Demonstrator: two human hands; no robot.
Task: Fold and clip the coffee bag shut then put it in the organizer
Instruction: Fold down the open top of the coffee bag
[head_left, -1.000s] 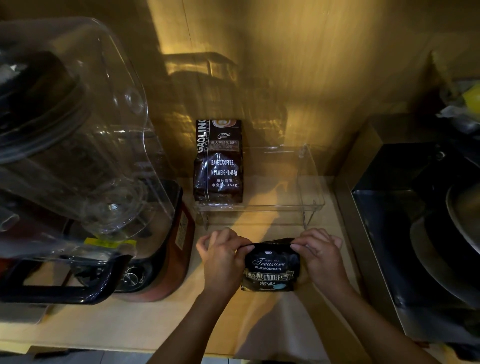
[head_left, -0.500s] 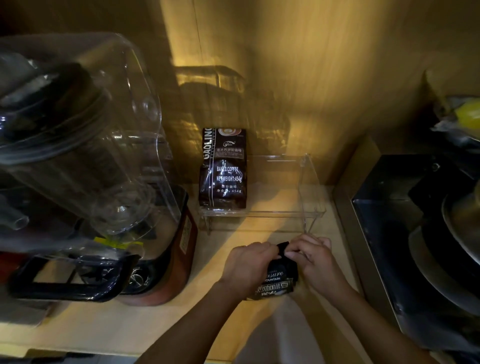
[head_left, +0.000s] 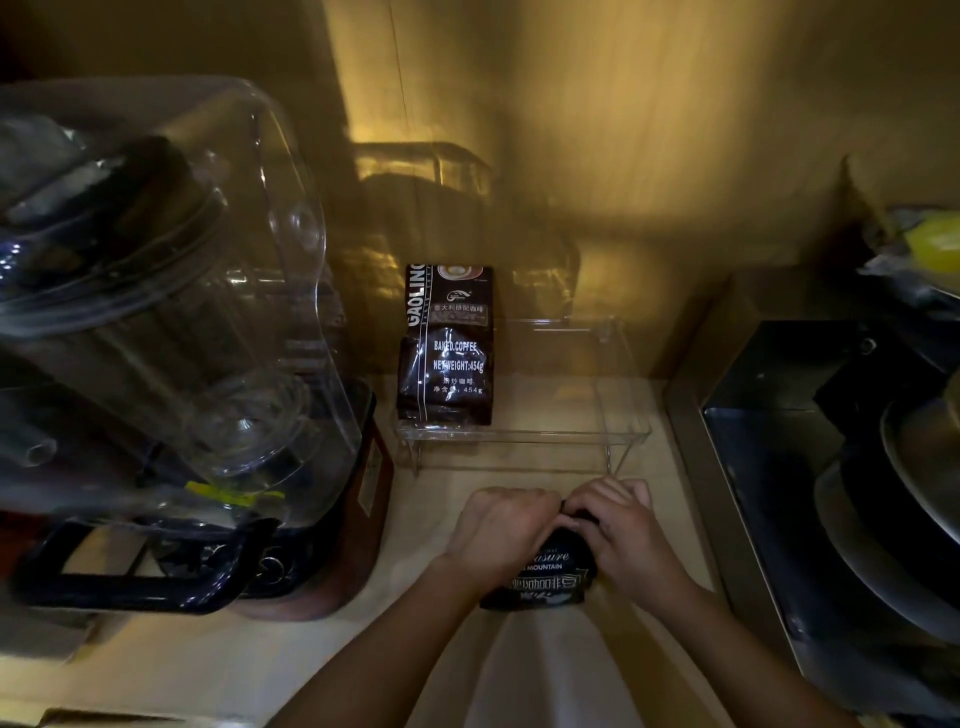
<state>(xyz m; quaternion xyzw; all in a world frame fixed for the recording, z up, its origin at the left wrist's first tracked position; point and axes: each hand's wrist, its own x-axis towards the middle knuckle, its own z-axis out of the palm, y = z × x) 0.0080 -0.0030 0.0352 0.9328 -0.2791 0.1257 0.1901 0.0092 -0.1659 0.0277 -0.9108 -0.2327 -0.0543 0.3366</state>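
Observation:
A small black coffee bag (head_left: 545, 577) with "Blue Mountain" lettering stands on the pale counter just in front of the clear organizer (head_left: 618, 431). My left hand (head_left: 501, 530) and my right hand (head_left: 621, 535) both grip the bag's top, fingertips meeting over it, so the top edge is hidden. Only the lower front of the bag shows between my wrists. No clip is visible. The organizer is a transparent tray on wire legs against the back wall.
A tall dark Gaolin coffee bag (head_left: 447, 348) stands in the organizer's left part. A big blender (head_left: 171, 332) with a clear jug fills the left side. A dark steel sink (head_left: 810, 467) with stacked pans (head_left: 914, 504) lies to the right.
My hands have come together from the bag's two top corners to its middle, covering the top. The bag looks shorter and more squeezed than a second ago.

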